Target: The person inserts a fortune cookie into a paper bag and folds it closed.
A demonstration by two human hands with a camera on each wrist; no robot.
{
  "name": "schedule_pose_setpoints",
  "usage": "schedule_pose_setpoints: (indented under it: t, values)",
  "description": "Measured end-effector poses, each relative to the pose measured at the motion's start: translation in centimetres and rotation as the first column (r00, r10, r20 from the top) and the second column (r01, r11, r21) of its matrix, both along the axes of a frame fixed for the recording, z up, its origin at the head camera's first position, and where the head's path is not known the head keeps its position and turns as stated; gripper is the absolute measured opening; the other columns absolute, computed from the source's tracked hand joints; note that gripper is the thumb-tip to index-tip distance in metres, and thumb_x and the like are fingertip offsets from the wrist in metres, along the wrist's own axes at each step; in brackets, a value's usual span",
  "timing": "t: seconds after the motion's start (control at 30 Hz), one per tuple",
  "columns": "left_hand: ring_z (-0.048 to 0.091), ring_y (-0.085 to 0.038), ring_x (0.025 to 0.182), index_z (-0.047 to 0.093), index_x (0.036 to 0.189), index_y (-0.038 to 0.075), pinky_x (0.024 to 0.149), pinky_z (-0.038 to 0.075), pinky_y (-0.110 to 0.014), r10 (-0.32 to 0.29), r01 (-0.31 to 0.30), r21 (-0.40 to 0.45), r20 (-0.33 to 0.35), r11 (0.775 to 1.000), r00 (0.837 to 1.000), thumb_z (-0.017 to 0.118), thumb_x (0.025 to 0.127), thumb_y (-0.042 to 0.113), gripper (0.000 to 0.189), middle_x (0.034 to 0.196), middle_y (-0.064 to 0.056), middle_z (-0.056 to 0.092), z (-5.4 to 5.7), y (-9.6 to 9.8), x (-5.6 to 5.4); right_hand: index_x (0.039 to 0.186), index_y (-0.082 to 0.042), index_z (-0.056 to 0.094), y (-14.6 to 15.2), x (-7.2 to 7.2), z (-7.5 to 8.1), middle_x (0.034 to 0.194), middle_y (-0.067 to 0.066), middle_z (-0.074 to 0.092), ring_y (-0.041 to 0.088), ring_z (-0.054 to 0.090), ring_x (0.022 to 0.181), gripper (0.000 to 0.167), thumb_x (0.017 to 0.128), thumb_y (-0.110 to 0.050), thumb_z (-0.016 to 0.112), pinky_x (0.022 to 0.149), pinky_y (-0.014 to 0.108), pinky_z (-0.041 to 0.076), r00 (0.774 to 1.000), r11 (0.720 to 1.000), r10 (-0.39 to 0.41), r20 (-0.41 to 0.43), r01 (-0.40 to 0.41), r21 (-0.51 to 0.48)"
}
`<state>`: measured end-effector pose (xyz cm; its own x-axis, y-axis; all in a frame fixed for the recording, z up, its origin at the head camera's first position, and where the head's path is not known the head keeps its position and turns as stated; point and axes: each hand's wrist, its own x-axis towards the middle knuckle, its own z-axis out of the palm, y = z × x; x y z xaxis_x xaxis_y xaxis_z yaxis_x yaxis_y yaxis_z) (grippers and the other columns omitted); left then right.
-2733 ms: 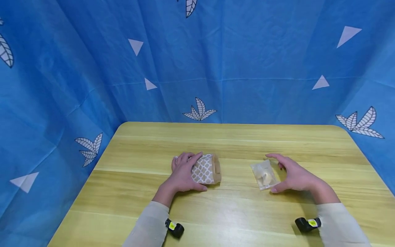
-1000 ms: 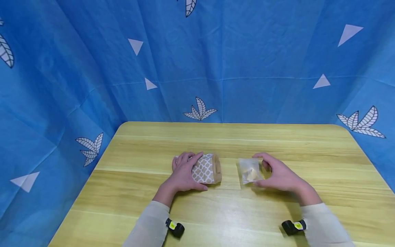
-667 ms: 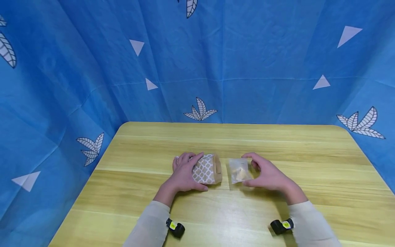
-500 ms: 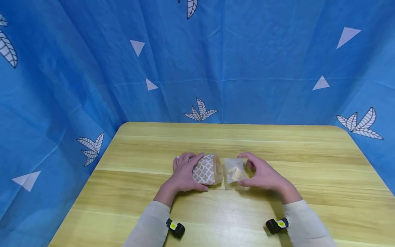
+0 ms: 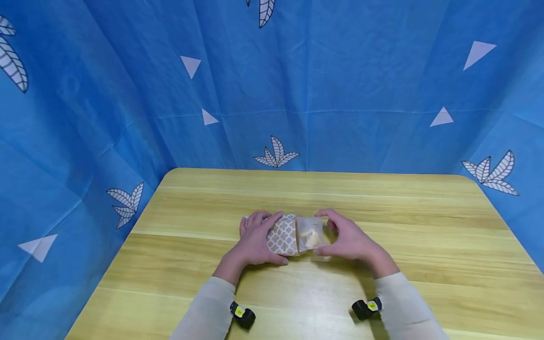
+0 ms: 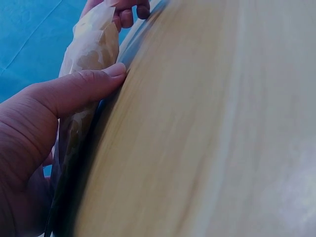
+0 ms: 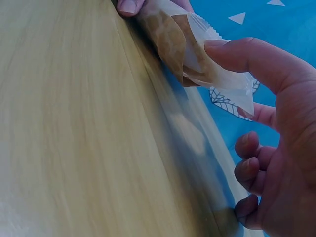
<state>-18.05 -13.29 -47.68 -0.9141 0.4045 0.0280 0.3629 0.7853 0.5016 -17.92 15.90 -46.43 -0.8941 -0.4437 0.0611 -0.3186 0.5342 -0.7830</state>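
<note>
A small paper bag [image 5: 282, 236] with a white and brown lattice print lies on its side at the middle of the table, its mouth facing right. My left hand [image 5: 254, 242] holds it, thumb on the near edge and fingers over the far edge. With thumb and index finger, my right hand [image 5: 349, 240] pinches a clear plastic packet [image 5: 309, 232] with a pale tan piece inside. The packet's left end is at the bag's mouth. In the right wrist view the packet [image 7: 219, 69] overlaps the bag's opening [image 7: 170, 42], partly within it; the other right fingers are curled.
The wooden table [image 5: 382, 198] has rounded far corners. A blue curtain [image 5: 361, 85] with leaf and triangle prints hangs behind it and along its sides. A black wrist camera [image 5: 243, 315] sits on the left sleeve, and another black camera [image 5: 365, 309] on the right.
My right hand has carried the packet leftward across the table, from well apart to the bag's mouth. My left hand and the bag have stayed nearly in place.
</note>
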Motion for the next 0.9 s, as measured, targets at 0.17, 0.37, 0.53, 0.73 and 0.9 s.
schedule_pose_setpoints:
  t: [0.17,0.37,0.53,0.73,0.9]
  values:
    - [0.026,-0.029,0.136,0.032,0.157,0.032,0.112,0.000,-0.059,-0.003,0.003,-0.005,0.005,1.000,1.000,0.091,0.053,0.062,0.123,0.144,-0.004,0.037,0.09,0.16,0.07,0.131,-0.026,0.051,-0.10,-0.07,-0.10,0.084,0.012,0.049,0.023,0.044,0.075,0.082,0.064,-0.040,0.094,0.065,0.037,0.039,1.000,1.000,0.005,0.005,-0.005,0.002]
    - [0.026,-0.029,0.136,0.032,0.158,0.032,0.112,-0.001,-0.059,0.001,-0.001,-0.012,0.006,1.000,1.000,0.091,0.053,0.062,0.124,0.145,-0.004,0.037,0.16,0.26,0.01,0.131,-0.025,0.051,0.01,0.01,0.12,0.088,0.012,0.050,0.026,0.046,0.080,0.084,0.061,-0.040,0.095,0.068,0.039,0.041,1.000,1.000,0.012,0.013,-0.012,0.000]
    - [0.025,-0.028,0.137,0.032,0.158,0.033,0.112,0.000,-0.059,-0.002,0.002,-0.014,0.007,1.000,1.000,0.091,0.053,0.062,0.124,0.145,-0.004,0.037,0.13,0.27,-0.05,0.130,-0.026,0.052,0.07,0.17,0.32,0.089,0.013,0.049,0.027,0.044,0.081,0.082,0.062,-0.039,0.095,0.068,0.039,0.039,1.000,1.000,0.013,0.012,-0.013,-0.007]
    - [0.025,-0.028,0.136,0.032,0.158,0.031,0.112,0.001,-0.059,-0.002,0.002,-0.018,0.004,1.000,1.000,0.092,0.053,0.061,0.124,0.146,-0.005,0.036,0.18,0.29,-0.14,0.130,-0.023,0.053,-0.34,0.06,0.39,0.090,0.013,0.049,0.026,0.045,0.081,0.082,0.062,-0.041,0.095,0.068,0.039,0.040,1.000,1.000,0.010,-0.004,-0.010,-0.016]
    - [0.024,-0.028,0.136,0.031,0.158,0.033,0.112,0.000,-0.059,-0.003,0.004,-0.031,0.007,1.000,1.000,0.091,0.053,0.063,0.124,0.147,-0.004,0.035,0.07,0.29,-0.15,0.131,-0.022,0.054,-0.69,-0.21,0.37,0.089,0.013,0.049,0.026,0.045,0.080,0.082,0.062,-0.041,0.096,0.068,0.039,0.040,1.000,1.000,0.007,-0.003,-0.007,-0.011]
